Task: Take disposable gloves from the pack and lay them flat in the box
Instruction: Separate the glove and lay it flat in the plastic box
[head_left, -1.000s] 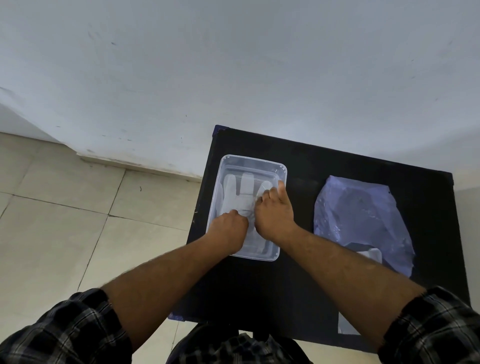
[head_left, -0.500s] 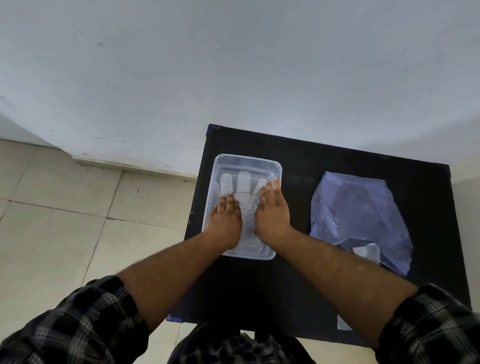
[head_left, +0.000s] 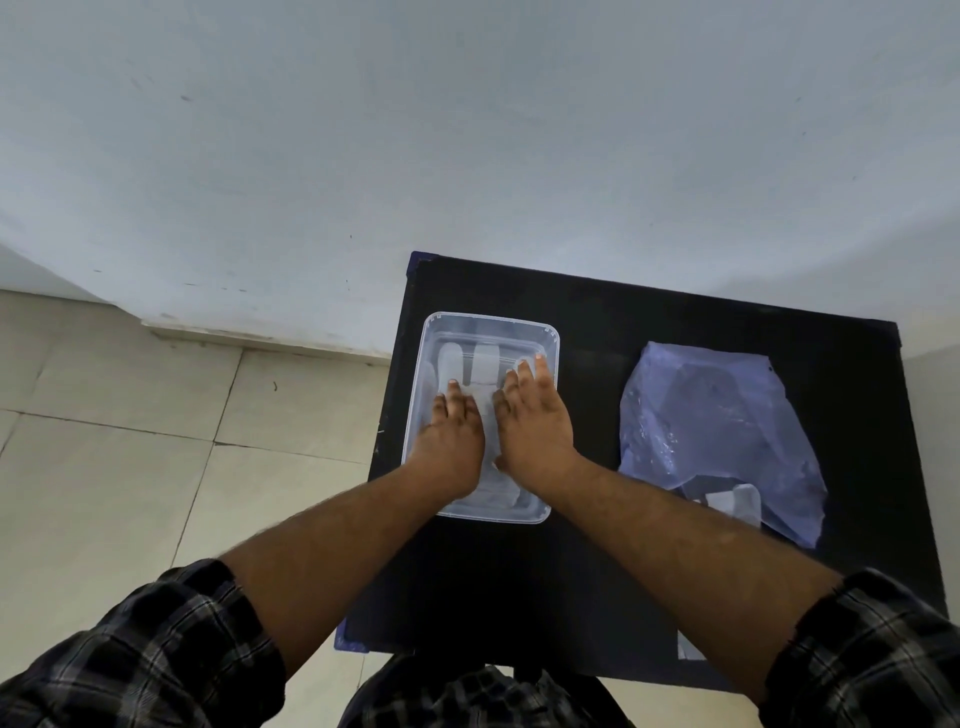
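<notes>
A clear plastic box (head_left: 545, 332) stands on the left half of a black table (head_left: 597, 571). A white disposable glove (head_left: 484, 364) lies inside it, fingers pointing to the far end. My left hand (head_left: 451, 434) and my right hand (head_left: 535, 421) rest palm down side by side on the glove, fingers stretched out flat, covering its palm part. To the right lies the bluish translucent glove pack (head_left: 711, 426), with white gloves (head_left: 737, 501) showing at its near opening.
The table's left edge borders a beige tiled floor (head_left: 130, 467). A pale wall (head_left: 467, 130) rises behind the table. A small white scrap (head_left: 688, 649) lies at the table's near right edge. My checked sleeves frame the bottom of the view.
My left hand went from a closed fist to flat fingers on the glove. Both hands slid slightly toward me while pressing the glove down.
</notes>
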